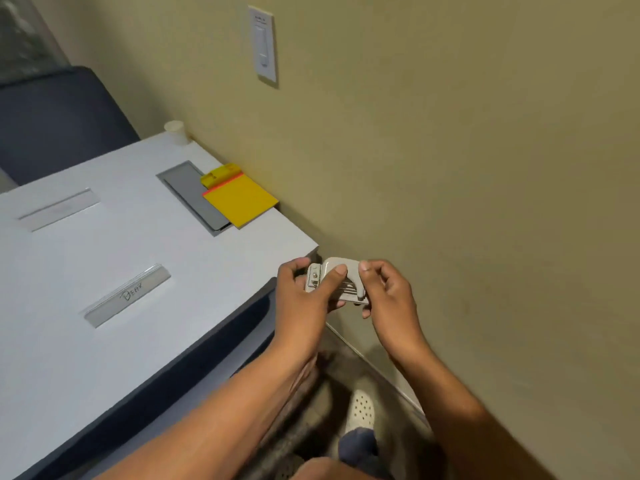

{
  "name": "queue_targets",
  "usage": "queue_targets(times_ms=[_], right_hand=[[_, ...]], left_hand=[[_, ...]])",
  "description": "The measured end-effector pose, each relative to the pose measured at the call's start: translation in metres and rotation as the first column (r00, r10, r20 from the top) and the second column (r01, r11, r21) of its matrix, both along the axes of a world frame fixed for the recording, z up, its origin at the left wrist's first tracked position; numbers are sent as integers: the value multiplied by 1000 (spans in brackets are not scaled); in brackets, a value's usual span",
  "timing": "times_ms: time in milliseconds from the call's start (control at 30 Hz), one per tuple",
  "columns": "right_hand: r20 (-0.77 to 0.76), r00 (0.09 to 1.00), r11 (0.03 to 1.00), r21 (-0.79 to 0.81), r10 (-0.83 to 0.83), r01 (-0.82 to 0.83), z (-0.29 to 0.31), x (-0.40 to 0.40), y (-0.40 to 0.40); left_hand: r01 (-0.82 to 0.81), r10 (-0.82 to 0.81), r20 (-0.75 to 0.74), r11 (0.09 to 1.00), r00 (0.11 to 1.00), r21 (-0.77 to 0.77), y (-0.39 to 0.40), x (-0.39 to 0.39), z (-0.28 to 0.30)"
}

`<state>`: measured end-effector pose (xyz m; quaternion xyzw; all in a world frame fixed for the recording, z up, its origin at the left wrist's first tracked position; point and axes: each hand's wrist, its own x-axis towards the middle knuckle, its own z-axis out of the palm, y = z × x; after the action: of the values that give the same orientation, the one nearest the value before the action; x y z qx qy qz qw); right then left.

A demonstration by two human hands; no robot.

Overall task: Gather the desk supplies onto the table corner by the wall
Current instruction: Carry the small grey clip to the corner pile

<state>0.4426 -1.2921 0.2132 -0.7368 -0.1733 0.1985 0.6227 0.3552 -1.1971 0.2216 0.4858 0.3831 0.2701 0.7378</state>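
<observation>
Lighting: soft, even, moderately bright indoor light is falling from above; no lamp is showing. Glare: the white table [104, 258] is washing out pale toward the left, with little surface detail. Shadows: the hands are casting a faint, diffuse shadow on the olive wall [450, 168]; the floor below is sitting dim. Focus: the forearms at the bottom edge are blurring. Distortion: wide-angle stretching is tilting the light switch [264, 46] and bowing the edges.

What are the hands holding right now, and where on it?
Both hands hold a small grey hole punch off the table's corner: the left hand grips its hinged end, thumb across the top; the right hand pinches the lever end.
</observation>
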Motion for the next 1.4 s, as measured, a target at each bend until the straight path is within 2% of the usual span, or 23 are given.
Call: queue_targets(times_ms=[200, 433, 700, 833, 1067, 1200, 1233, 1300, 1367, 1400], right_hand=[[125, 946, 952, -102, 301, -289, 13, 74, 54], [203, 842, 864, -175, 501, -472, 25, 120, 120], [200, 802, 825, -201, 563, -529, 19, 143, 215], [226, 770, 798, -267, 596, -540, 5, 148, 269], [152, 757, 725, -456, 636, -517, -38, 166, 368], [98, 780, 700, -521, 618, -488, -70, 177, 423], [76, 791, 695, -534, 607, -482, -78, 179, 439], [59, 807, 692, -553, 588, -464, -91, 186, 468], [63, 812, 687, -572, 580, -447, -105, 193, 499], [66, 814, 686, -579, 577, -440, -111, 197, 515]], left_hand=[[-242, 242, 0, 970, 970, -19, 49, 59, 24], [-310, 310, 5, 950, 951, 37, 93, 90, 30], [-355, 361, -74, 931, 929, 91, 174, 114, 16], [-355, 367, -111, 928, 924, 112, 227, 118, -4], [-321, 323, -134, 946, 937, 38, 315, 121, -64], [-291, 298, -180, 954, 937, 65, 361, 120, -112], [-280, 294, -189, 955, 937, 100, 372, 119, -129], [-204, 278, -262, 939, 924, 275, 391, 115, -162], [-35, 271, -415, 869, 868, 493, 410, 108, -198], [97, 267, -518, 816, 813, 571, 421, 106, -217]])
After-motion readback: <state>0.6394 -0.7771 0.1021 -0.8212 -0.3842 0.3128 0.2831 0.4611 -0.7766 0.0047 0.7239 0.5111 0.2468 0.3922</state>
